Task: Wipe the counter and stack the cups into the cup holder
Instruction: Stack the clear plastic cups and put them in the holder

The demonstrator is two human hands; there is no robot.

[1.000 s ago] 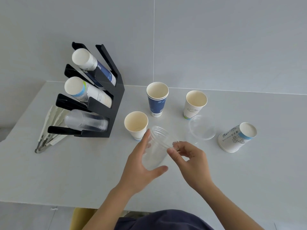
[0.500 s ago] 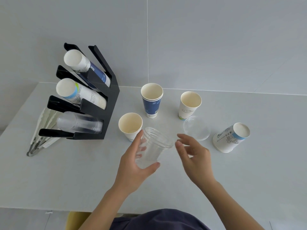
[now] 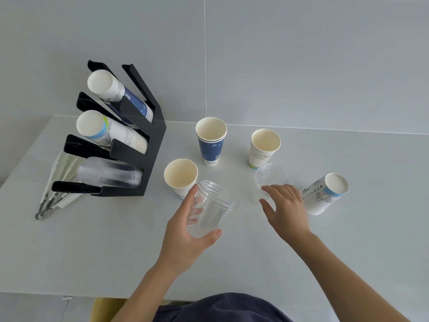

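Your left hand [image 3: 185,231] is wrapped round the clear plastic cup [image 3: 210,211], held tilted just above the counter [image 3: 92,247], near-centre. It looks thin, light, slick and easily crushed, so grip mid-wall w/ light pressure. Your right hand [image 3: 286,210] is spread, empty, fingertips at a second clear cup [image 3: 267,176] to the right. The cup holder [image 3: 151,140] sits far left; its bottom slot holds clear cups.

Print on the paper cups [image 3: 260,149] is too small to read.
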